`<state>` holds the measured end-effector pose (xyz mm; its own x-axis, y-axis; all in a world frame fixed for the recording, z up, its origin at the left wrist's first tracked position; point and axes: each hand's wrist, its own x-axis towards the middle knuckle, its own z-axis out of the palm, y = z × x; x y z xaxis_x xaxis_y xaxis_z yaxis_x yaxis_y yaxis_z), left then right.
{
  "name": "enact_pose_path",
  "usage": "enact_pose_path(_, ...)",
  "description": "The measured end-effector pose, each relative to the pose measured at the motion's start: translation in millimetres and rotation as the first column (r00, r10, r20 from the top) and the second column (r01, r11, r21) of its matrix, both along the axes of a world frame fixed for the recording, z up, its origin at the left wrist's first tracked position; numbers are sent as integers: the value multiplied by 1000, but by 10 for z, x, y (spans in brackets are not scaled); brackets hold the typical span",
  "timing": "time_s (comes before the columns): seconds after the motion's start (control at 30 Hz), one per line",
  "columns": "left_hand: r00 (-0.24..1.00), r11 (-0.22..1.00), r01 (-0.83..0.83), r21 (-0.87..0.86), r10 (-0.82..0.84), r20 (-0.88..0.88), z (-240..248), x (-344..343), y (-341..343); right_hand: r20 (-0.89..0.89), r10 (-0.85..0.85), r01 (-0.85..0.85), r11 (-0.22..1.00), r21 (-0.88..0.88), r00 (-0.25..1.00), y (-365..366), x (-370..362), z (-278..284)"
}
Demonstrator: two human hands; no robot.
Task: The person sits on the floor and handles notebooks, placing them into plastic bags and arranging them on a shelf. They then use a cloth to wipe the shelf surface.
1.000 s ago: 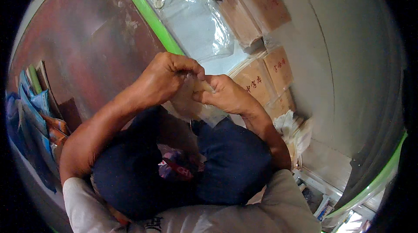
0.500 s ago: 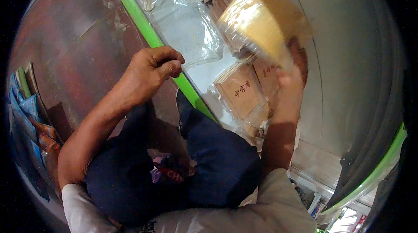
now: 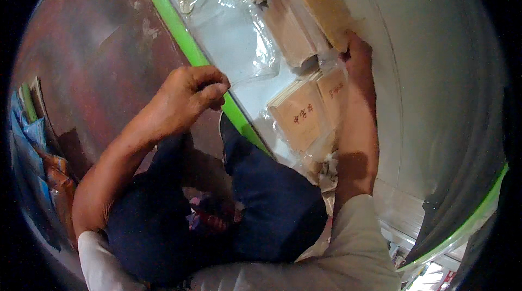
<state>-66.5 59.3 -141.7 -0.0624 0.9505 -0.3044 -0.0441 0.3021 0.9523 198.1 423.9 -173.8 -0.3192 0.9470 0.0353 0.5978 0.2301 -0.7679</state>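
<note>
Tan packet [image 3: 321,7] over pale green-edged surface [image 3: 254,99]; reddish-brown floor [image 3: 103,68] at left

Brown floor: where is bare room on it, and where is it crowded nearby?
The brown floor looks bare between the blue-and-orange items and the green strip, beyond the left hand. Right of the strip: crowded with clear plastic, booklet bundles and the right hand.
</note>
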Motion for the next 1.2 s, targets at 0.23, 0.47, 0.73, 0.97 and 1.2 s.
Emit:
enact_pose_path(0.23,994,997,-82,-14,83,74,-118,-61,-75,152,-173,152,978,141,973,-909,-22,161)
enact_pose_path(0.47,993,994,-103,-23,104,48,-17,-55,-35,158,123,-61,935,-350,980,-1873,-717,-389)
enact_pose_path(0.73,982,979,-188,74,189,-8,1,-122,-92,558,-86,23,993,119,825,-1603,-1064,-734)
enact_pose_path(0.97,995,995,-89,42,91,-50,1,-139,-110,685,9,-8,1000,-5,728,-1668,-1202,-865)
enact_pose_path(1.2,994,994,-106,-13,106,-6,-104,-167,-121,191,25,36,949,-312,981,-1563,-855,-1096)
